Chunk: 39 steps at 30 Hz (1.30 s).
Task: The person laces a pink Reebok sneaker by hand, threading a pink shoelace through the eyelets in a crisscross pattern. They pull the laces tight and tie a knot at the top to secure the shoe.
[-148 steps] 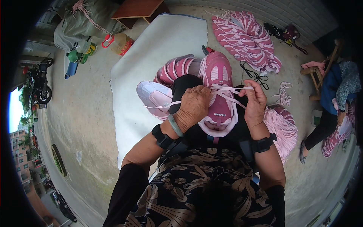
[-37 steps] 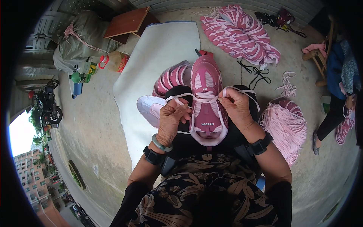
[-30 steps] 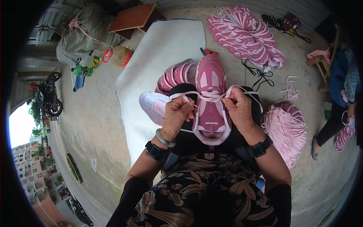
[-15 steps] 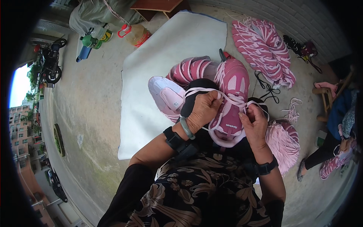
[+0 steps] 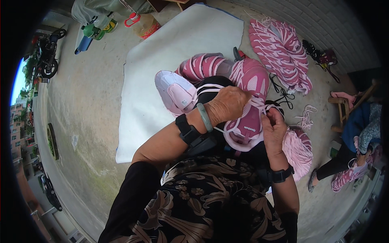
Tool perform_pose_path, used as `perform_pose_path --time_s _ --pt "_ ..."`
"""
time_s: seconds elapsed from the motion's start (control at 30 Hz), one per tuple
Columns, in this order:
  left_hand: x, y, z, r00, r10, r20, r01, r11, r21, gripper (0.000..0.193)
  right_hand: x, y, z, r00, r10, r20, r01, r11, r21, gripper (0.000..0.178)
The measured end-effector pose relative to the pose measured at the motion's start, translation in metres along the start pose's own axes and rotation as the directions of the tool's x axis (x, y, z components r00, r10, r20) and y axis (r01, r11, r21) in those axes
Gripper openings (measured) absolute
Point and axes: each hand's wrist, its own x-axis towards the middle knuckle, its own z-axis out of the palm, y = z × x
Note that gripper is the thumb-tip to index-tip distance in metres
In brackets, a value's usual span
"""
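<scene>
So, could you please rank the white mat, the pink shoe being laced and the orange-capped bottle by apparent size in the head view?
1. White mat, by far the largest.
2. Pink shoe, though it sits nearest the camera, which enlarges it.
3. Bottle, smallest; it lies farther off.

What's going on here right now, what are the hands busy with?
A person sits on the ground with a pink shoe on their lap. The left hand rests over the shoe's top, gripping the white lace, while the right hand pinches the lace at the shoe's side. More pink shoes lie on a white mat in front, and a pile of pink shoe uppers sits beyond.
</scene>
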Motion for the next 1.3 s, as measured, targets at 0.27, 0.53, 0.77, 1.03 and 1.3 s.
perform_pose_path --time_s 0.27,0.53,0.77,1.03,1.3 --pt "-0.011 0.002 0.019 0.915 -0.373 -0.157 0.319 0.903 -0.289 0.025 0.005 -0.008 -0.008 1.000 0.009 -0.004 -0.009 0.997 -0.080 0.024" --pt "-0.030 0.011 -0.001 0.977 -0.199 -0.076 0.188 0.973 -0.135 0.049 0.018 -0.059 0.017 0.877 -0.415 0.244 0.479 0.806 -0.349 0.009" --pt "-0.033 -0.004 0.002 0.972 -0.222 -0.076 0.186 0.924 -0.333 0.025 0.019 -0.059 0.041 0.833 -0.423 0.356 0.553 0.662 -0.507 0.008" --pt "-0.027 -0.003 0.006 0.967 -0.197 -0.162 0.148 0.951 -0.272 0.024 0.023 -0.069 0.047 0.687 -0.481 0.545 0.710 0.287 -0.643 0.006" --pt "-0.027 -0.010 0.005 0.982 -0.176 -0.075 0.148 0.947 -0.284 0.025 0.018 -0.061 0.045 0.853 -0.391 0.346 0.522 0.606 -0.600 0.008"
